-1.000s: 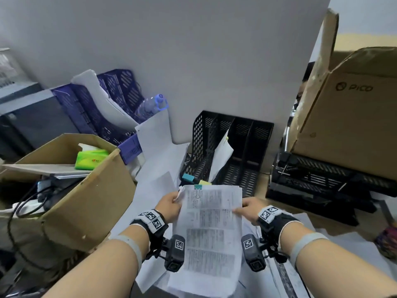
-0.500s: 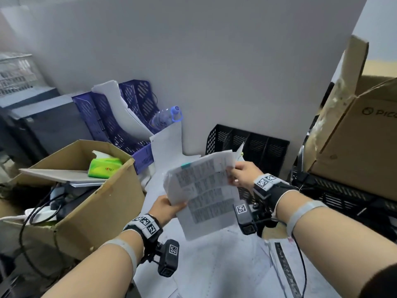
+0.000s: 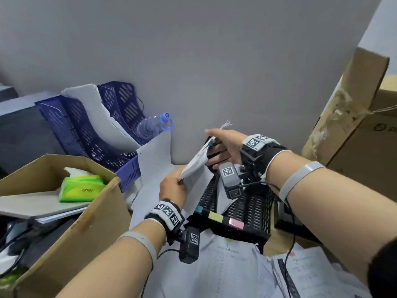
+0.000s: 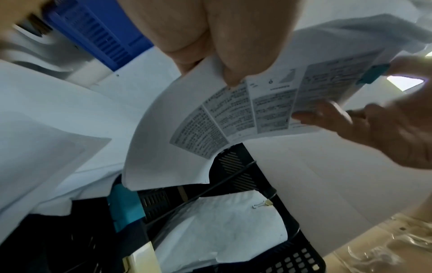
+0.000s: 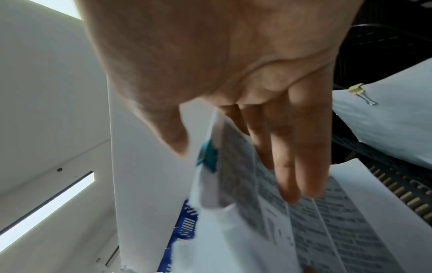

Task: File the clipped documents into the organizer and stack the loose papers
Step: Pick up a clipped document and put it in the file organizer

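A clipped document (image 3: 194, 171) of printed pages stands on edge, tilted, above the left slot of the black mesh organizer (image 3: 251, 209). My left hand (image 3: 175, 183) pinches its lower corner. My right hand (image 3: 211, 143) grips its top end, thumb on one side and fingers on the other, beside the teal binder clip (image 5: 208, 155). The left wrist view shows the document (image 4: 233, 114) curving over the organizer. Another document (image 4: 222, 221) with a gold clip (image 5: 355, 89) lies in a slot. Teal, yellow and pink labels mark the organizer's front.
Loose papers (image 3: 225, 265) cover the table in front of the organizer. An open cardboard box (image 3: 86, 222) with a green tissue pack (image 3: 79, 189) stands at left. Behind it are a blue organizer (image 3: 86, 134) and a water bottle (image 3: 154, 125). A large cardboard box (image 3: 354, 136) stands at right.
Both hands lifted the clipped document from flat over the table, turned it on edge and carried it forward over the black organizer. The right hand rose to its top end.
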Demonstrator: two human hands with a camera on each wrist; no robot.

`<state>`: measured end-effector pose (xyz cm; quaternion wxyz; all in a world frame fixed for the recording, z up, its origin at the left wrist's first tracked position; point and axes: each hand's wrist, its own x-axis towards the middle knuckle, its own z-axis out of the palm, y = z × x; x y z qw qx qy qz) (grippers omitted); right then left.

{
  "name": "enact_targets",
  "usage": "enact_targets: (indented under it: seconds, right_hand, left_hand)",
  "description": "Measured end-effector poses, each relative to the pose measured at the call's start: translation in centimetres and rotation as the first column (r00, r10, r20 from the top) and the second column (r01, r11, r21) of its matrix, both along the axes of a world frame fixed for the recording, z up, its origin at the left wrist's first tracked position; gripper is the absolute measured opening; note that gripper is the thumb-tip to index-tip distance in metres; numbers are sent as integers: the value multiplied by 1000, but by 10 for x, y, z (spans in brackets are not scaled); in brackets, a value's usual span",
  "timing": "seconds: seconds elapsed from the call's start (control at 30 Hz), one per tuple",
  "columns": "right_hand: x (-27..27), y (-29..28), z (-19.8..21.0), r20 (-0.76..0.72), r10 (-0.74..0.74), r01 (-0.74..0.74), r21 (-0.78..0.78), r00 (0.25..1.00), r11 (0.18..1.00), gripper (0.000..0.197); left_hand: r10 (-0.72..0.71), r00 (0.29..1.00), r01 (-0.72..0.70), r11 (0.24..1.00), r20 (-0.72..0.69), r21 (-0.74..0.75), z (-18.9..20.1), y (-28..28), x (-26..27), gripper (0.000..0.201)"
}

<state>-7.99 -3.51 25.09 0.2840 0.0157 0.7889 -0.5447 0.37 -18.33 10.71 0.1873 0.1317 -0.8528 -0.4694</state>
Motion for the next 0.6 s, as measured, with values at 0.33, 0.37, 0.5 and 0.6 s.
enact_targets:
  seconds: [0.33, 0.37, 0.5, 0.6]
  right_hand:
    - [-33, -2, -27, -297, -15, 95, 257, 955, 962, 42]
    - [-32, -2, -27, -293, -26, 100, 241, 956, 965, 41]
    - [-33, -1, -37, -342, 3, 104, 294, 940, 950, 26]
    - [-34, -8, -54, -239, -14, 77, 254, 971, 964, 14]
  left_hand:
    - [-164, 980, 146, 976, 109, 160, -38, 17, -47, 57]
    - [-185, 973, 167, 977, 136, 133, -40, 16, -50, 57]
    - [-253, 923, 258, 966, 291, 19, -48, 20, -64, 41]
    - [-275, 915, 289, 957, 294, -5, -52, 24, -71, 32]
